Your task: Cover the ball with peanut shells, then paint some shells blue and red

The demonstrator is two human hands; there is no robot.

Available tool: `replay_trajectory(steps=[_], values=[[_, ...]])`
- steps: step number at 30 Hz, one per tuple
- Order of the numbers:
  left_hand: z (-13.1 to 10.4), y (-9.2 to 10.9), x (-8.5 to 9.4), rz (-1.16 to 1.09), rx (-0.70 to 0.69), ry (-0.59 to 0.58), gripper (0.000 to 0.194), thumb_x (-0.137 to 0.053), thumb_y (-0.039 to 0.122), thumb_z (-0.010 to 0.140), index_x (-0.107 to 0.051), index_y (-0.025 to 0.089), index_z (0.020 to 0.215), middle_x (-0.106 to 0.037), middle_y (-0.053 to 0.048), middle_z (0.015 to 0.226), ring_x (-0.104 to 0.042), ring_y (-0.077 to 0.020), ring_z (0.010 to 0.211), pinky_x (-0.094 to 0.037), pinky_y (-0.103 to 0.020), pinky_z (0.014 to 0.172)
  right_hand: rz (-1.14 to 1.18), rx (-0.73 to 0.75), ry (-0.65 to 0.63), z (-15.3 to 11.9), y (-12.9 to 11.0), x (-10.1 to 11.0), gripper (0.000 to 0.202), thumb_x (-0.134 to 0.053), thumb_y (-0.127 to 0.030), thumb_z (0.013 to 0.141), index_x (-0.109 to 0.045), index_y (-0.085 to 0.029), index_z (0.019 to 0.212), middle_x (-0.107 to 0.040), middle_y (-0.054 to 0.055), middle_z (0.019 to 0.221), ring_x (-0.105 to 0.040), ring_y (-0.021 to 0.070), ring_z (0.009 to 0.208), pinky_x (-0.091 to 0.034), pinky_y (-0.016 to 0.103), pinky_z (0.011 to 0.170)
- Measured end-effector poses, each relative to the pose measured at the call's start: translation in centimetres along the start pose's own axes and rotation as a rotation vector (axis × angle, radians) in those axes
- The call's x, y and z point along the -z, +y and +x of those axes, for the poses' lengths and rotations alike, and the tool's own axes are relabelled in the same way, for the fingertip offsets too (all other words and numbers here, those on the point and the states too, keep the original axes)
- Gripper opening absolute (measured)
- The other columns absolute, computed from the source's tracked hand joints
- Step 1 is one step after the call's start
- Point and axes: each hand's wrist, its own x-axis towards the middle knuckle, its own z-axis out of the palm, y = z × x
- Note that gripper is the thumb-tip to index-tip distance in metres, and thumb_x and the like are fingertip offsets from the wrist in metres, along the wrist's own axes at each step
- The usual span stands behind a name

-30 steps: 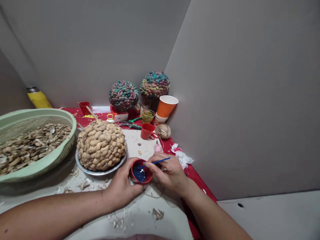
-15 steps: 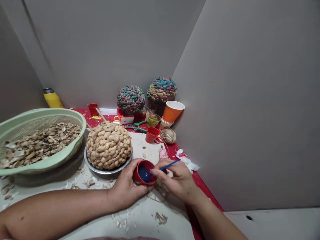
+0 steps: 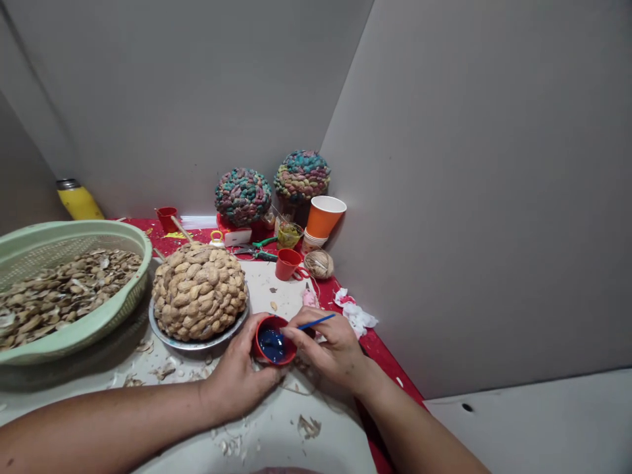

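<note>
My left hand (image 3: 241,375) is wrapped round a red cup (image 3: 260,356), which is tipped toward me and shows dark blue liquid (image 3: 271,343) inside. Between the fingertips of my right hand (image 3: 328,349) is a thin blue brush (image 3: 318,321); its lower end points into the cup, and the tip is hidden. Just left of the cup, a ball covered in unpainted peanuts (image 3: 200,289) rests in a metal bowl (image 3: 197,344), with a stick standing up behind it.
A green basket (image 3: 106,324) of shells stands at the left. Farther back are two colourful peanut balls (image 3: 243,195), an orange paper cup (image 3: 324,218), another red cup (image 3: 287,264), pliers, twine (image 3: 319,264) and a yellow bottle (image 3: 79,201). Crumpled tissue (image 3: 359,317) lies right.
The view has turned slightly right, so things sit farther left. The brush has shifted a little in the cup, and more of the blue liquid shows. Both hands keep their hold.
</note>
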Motion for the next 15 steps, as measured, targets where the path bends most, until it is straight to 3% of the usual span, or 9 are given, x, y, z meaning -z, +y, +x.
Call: replay_trajectory(steps=[9, 15], values=[[-0.25, 0.14, 0.11, -0.040, -0.003, -0.113, 0.057, -0.061, 0.010, 0.077, -0.045, 0.018, 0.132, -0.058, -0.011, 0.131, -0.054, -0.0254, 0.125, -0.042, -0.042, 0.110, -0.059, 0.002, 0.007, 0.11, 0.63, 0.01, 0.015, -0.060, -0.020, 0.096, -0.066, -0.020, 0.083, -0.071, 0.002, 0.072, -0.066, 0.0148, 0.063, -0.052, 0.026, 0.062], [-0.20, 0.19, 0.23, -0.091, 0.044, -0.107, 0.050, -0.064, 0.011, 0.079, -0.050, 0.020, 0.126, -0.062, -0.008, 0.121, -0.059, -0.0237, 0.116, -0.046, -0.039, 0.104, -0.024, -0.016, 0.052, 0.27, 0.35, 0.52, 0.015, -0.062, -0.020, 0.094, -0.066, -0.020, 0.080, -0.070, 0.002, 0.069, -0.064, 0.0148, 0.060, -0.052, 0.026, 0.061]])
